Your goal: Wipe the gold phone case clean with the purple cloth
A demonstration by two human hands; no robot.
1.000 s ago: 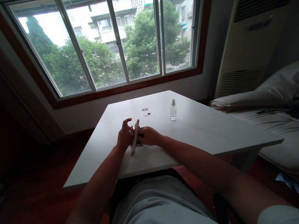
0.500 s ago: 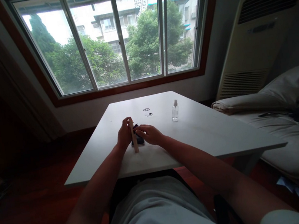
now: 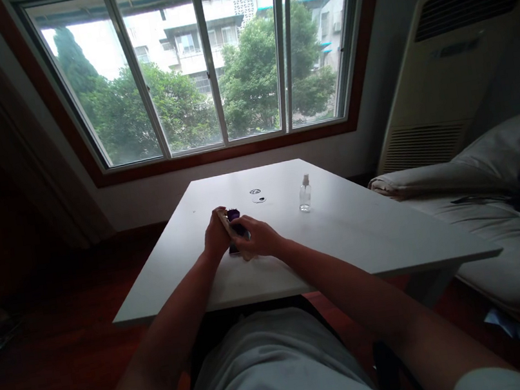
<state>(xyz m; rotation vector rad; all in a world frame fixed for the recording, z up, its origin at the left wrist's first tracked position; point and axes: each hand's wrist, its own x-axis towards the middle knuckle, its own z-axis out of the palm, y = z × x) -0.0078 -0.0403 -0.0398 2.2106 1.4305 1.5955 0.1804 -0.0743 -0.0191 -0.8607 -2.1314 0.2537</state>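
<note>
Board (image 3: pixel 224 220) tipped leftward, bottle (image 3: pixel 305 197) upright at right

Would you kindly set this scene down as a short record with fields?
Left hand: holds a thin pale board
Right hand: beside the board, at a dark purple object; grip unclear
Below hands: dark flat object, partly hidden
Surface: white table
To the right: clear spray bottle, upright
Background: window, air conditioner
</note>
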